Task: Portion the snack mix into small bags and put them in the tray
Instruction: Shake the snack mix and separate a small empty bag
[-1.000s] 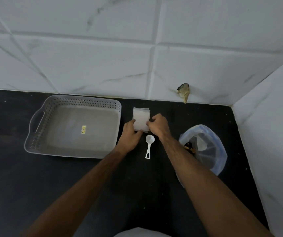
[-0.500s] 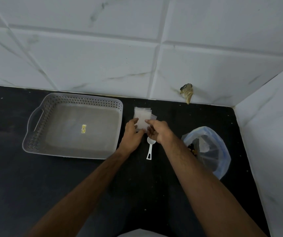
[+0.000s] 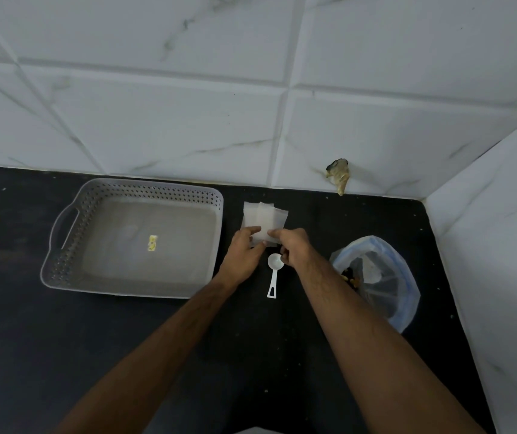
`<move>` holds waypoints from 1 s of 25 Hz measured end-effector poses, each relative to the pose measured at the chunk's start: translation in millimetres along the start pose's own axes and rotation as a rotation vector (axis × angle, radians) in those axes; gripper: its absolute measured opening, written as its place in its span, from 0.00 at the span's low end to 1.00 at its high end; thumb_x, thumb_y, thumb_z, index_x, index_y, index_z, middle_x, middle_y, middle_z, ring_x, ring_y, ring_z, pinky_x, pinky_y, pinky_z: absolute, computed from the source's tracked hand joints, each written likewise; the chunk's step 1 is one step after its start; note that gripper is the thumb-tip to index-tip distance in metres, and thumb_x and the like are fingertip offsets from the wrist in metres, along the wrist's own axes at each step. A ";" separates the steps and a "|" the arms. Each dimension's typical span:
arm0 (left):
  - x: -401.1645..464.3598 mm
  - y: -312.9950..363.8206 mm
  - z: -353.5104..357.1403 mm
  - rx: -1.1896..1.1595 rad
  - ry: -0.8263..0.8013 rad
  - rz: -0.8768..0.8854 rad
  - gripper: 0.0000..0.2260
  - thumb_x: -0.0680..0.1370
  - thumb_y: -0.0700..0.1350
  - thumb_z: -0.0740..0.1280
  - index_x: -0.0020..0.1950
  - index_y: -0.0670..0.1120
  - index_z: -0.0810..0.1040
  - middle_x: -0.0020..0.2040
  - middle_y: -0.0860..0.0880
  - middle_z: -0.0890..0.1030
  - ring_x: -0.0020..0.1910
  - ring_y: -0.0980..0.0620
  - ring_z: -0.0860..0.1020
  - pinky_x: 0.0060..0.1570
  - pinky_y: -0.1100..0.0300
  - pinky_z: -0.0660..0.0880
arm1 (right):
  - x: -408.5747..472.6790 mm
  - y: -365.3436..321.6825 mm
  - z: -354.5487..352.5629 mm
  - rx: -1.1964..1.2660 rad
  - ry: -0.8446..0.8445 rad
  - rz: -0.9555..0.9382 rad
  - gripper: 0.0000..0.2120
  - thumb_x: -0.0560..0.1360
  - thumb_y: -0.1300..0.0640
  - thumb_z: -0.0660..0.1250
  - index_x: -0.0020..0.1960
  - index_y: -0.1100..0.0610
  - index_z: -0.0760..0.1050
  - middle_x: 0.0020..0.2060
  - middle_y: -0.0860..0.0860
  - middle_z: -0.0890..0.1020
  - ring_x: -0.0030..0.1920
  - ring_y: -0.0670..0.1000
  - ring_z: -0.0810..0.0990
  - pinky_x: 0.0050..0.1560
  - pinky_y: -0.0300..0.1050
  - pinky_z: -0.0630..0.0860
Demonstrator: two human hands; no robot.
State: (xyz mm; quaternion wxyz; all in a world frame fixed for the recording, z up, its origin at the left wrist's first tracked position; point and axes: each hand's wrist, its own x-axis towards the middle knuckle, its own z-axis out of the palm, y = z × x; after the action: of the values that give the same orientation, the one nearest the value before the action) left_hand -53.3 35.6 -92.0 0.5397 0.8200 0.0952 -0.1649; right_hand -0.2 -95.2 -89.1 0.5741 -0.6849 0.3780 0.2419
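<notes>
- Both hands meet over the counter (image 3: 63, 355). The left hand (image 3: 242, 255) and the right hand (image 3: 291, 249) each pinch the near edge of the top small bag (image 3: 264, 235), fingers curled on the film.
- My reading is that one bag is being peeled from the stack (image 3: 265, 216) — thin film clings, so sliding the pinching fingertips apart should free a single layer and open its mouth.
- The white scoop (image 3: 274, 274) lies just below the hands, bowl towards them, ready once the bag gapes.
- The snack mix bag (image 3: 376, 278) sits to the right, its mouth open and dark pieces showing.
- The bags look translucent, flat, slightly fanned.
- The tray (image 3: 63, 245) — grey, perforated walls — sits left of the stack; no filled bag is in it, only a yellow scrap (image 3: 152, 243).
</notes>
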 end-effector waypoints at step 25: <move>-147.5 -12.6 -25.0 -0.049 -0.152 0.305 0.02 0.81 0.44 0.69 0.52 0.49 0.79 0.48 0.54 0.81 0.47 0.57 0.81 0.46 0.62 0.77 | -185.0 116.6 -76.2 -0.219 -0.272 -0.468 0.05 0.77 0.55 0.71 0.53 0.54 0.83 0.44 0.51 0.86 0.39 0.43 0.82 0.39 0.34 0.76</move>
State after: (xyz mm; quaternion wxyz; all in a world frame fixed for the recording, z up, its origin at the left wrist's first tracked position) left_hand -190.1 66.8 -38.6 0.5838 0.7969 -0.0675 -0.1403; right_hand -211.3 -131.1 -0.9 0.5823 -0.7726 0.1009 0.2320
